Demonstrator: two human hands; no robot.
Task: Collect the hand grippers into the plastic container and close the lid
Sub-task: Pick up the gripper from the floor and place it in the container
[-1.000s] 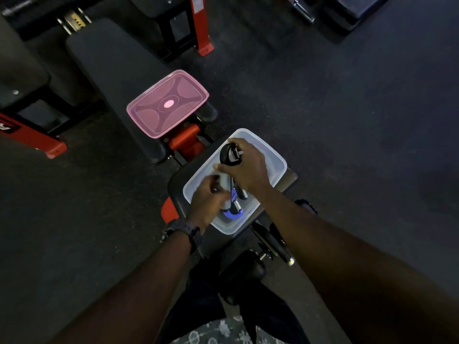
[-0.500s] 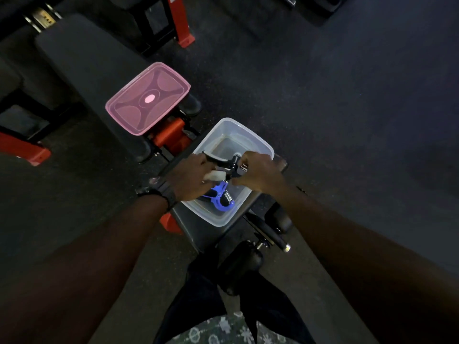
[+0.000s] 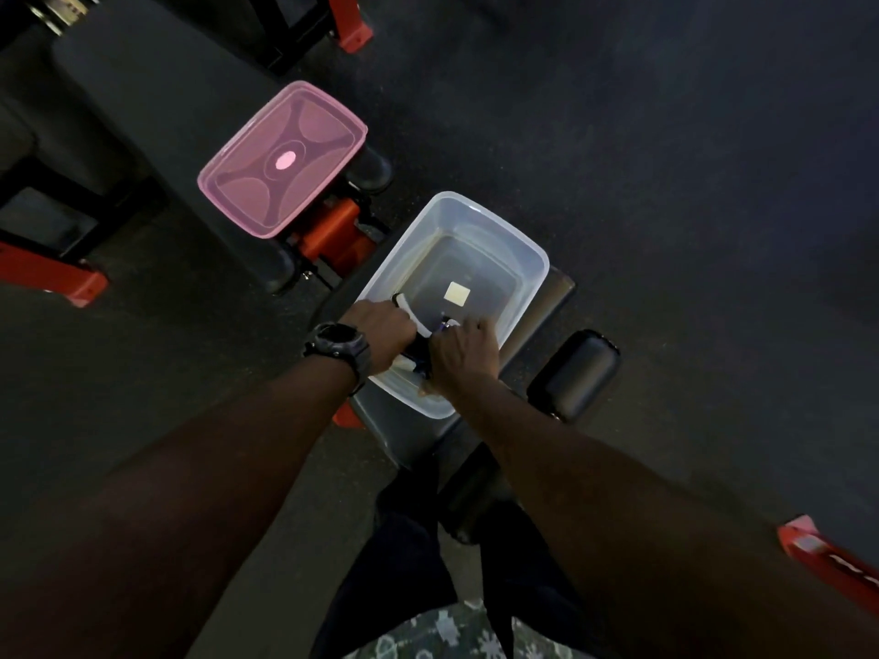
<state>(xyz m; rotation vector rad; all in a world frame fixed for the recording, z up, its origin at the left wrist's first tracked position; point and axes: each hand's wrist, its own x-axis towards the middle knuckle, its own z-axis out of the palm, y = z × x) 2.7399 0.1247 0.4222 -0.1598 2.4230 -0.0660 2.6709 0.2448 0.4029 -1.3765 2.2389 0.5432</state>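
Note:
A clear plastic container (image 3: pixel 523 259) stands open on a grey bench seat. Its pink lid (image 3: pixel 283 159) lies apart, on the end of a black bench up and to the left. Both my hands are in the near end of the container. My left hand (image 3: pixel 380 332), with a black watch on the wrist, is closed around a white-handled hand gripper (image 3: pixel 413 316). My right hand (image 3: pixel 463 354) presses down on a black and blue hand gripper (image 3: pixel 421 359), mostly hidden under the fingers. The far half of the container holds only a small pale square.
A black foam roller pad (image 3: pixel 573 373) sticks out right of the seat (image 3: pixel 554 297). Red and orange frame parts (image 3: pixel 333 230) sit between the two benches. Another red frame foot (image 3: pixel 827 558) lies at lower right. Dark rubber floor surrounds everything.
Both hands have gone lower into the near end of the container with the grippers. The blue gripper, plainly seen before, is now mostly covered. The camera view has shifted.

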